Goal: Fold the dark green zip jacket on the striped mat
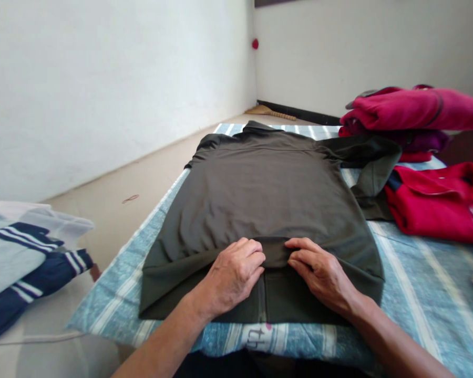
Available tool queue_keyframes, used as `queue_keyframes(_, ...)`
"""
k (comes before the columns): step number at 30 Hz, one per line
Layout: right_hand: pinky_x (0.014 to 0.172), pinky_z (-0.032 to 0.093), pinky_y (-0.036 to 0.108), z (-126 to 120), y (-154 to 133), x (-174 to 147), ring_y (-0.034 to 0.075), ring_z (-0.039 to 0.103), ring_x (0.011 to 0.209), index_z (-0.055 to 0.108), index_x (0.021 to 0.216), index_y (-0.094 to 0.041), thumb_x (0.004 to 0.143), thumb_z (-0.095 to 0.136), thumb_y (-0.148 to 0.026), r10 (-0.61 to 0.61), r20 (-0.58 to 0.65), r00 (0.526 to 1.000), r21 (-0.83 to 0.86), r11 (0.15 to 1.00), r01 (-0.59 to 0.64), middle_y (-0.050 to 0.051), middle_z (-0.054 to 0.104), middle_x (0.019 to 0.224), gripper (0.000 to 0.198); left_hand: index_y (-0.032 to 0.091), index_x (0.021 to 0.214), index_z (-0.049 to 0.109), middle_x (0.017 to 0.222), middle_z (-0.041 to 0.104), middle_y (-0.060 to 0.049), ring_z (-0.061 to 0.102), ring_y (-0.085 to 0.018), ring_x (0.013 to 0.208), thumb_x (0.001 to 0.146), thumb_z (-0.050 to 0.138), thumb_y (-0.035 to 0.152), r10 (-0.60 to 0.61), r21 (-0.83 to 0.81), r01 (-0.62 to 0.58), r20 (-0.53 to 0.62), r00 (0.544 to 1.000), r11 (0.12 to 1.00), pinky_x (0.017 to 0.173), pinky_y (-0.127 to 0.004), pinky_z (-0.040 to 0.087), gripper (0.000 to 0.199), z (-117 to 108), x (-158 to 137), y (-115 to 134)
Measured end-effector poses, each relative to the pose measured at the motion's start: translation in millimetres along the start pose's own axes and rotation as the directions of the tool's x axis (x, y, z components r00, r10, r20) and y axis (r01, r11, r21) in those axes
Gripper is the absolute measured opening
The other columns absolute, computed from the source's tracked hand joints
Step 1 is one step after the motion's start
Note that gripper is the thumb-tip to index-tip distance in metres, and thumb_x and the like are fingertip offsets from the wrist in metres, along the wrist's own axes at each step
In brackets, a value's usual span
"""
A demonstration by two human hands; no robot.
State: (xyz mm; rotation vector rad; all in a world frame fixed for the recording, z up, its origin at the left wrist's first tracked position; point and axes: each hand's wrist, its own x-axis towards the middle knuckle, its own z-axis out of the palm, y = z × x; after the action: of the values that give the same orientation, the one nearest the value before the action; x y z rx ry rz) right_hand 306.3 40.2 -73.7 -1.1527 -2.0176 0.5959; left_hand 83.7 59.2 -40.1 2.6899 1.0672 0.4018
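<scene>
Jacket [260,194], mostly spread beyond both hands [236,268], raised hem [275,253] between them

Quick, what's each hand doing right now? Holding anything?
Left hand: closed, holding the dark jacket by its raised lower edge.
Right hand: closed, holding the same edge, apart from the left hand.

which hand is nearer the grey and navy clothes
Left. The left hand, at the hem of the dark garment, sits toward the grey and navy clothes; the right hand is farther away, along the hem.
</scene>
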Motion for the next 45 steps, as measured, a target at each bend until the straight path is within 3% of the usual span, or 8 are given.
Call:
queue_keyframes(4,0.086,0.052,0.029,-0.2,0.2,0.5,0.017,0.062,0.097,0.065,0.078,-0.019,0.090,0.048,-0.022,0.020,-0.001,1.000,0.022,1.000,-0.020,0.008,0.063,0.108,0.021,0.017,0.079,0.059,0.083,0.059,-0.005,0.053,-0.016,0.079,0.092,0.041,0.019,0.016,-0.075,-0.015,0.017,1.000,0.997,0.073,-0.028,0.044,0.023,-0.6,3.5,-6.2)
queue_keyframes(10,0.083,0.053,0.028,0.4,0.9,1.3,0.017,0.063,0.096,0.066,0.082,-0.019,0.090,0.047,-0.021,0.023,-0.022,0.999,0.032,0.999,-0.022,0.008,0.063,0.108,0.021,0.018,0.074,0.058,0.080,0.058,-0.003,0.054,-0.014,0.076,0.090,0.040,0.022,-0.141,-0.209,0.176,0.169,0.975,0.962,0.072,-0.025,0.042,0.024,-8.5,16.4,-13.1)
queue_keyframes(16,0.084,0.054,0.029,2.8,2.1,1.3,0.018,0.063,0.097,0.067,0.083,-0.020,0.090,0.047,-0.020,0.017,-0.069,0.997,0.007,1.000,-0.017,0.009,0.064,0.108,0.021,0.018,0.067,0.056,0.073,0.055,-0.001,0.051,-0.012,0.066,0.086,0.042,0.025,-0.225,-0.197,0.287,0.286,0.931,0.937,0.064,-0.023,0.039,0.025,-15.1,29.3,-12.2)
queue_keyframes(29,0.086,0.053,0.030,4.0,2.8,1.8,0.018,0.063,0.099,0.067,0.087,-0.019,0.091,0.047,-0.021,0.026,-0.089,0.996,0.024,0.999,-0.024,0.009,0.064,0.108,0.021,0.018,0.060,0.049,0.072,0.054,0.000,0.052,-0.012,0.065,0.081,0.043,0.021,-0.256,-0.167,0.326,0.341,0.905,0.930,0.065,-0.023,0.038,0.022,-15.9,36.3,-13.6)
queue_keyframes(45,0.086,0.051,0.027,6.1,6.3,1.1,0.017,0.061,0.099,0.065,0.089,-0.017,0.089,0.049,-0.015,0.008,-0.072,0.997,0.011,1.000,-0.007,0.010,0.062,0.109,0.017,0.017,0.061,0.052,0.071,0.054,0.001,0.050,-0.011,0.064,0.079,0.044,0.018,-0.240,-0.206,0.314,0.319,0.917,0.927,0.062,-0.021,0.037,0.019,-13.3,34.7,-16.6)
